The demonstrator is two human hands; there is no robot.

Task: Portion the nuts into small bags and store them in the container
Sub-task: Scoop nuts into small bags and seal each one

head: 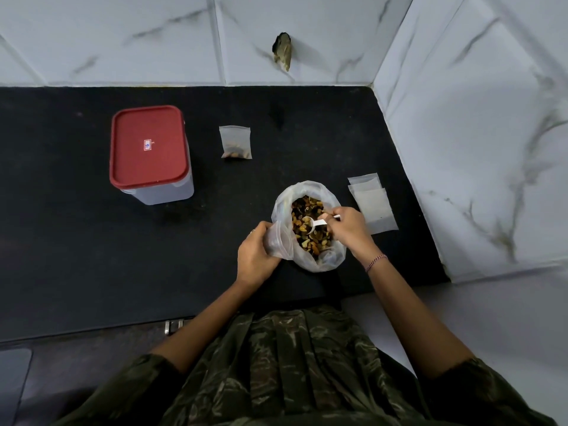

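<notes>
A large clear bag of mixed nuts (309,224) stands open on the black counter (92,256) in front of me. My right hand (347,230) pinches the handle of a small white scoop (316,224), whose bowl lies among the nuts. My left hand (255,255) grips a small clear bag (278,242) held against the left side of the big bag. A filled small bag (235,142) lies farther back. The container (150,155), translucent with a red lid on, stands at the left.
A stack of empty small bags (373,204) lies right of the nut bag, near the marble-tiled side wall (476,149). The tiled back wall has a chipped hole (282,50). The counter's front edge runs just before my body.
</notes>
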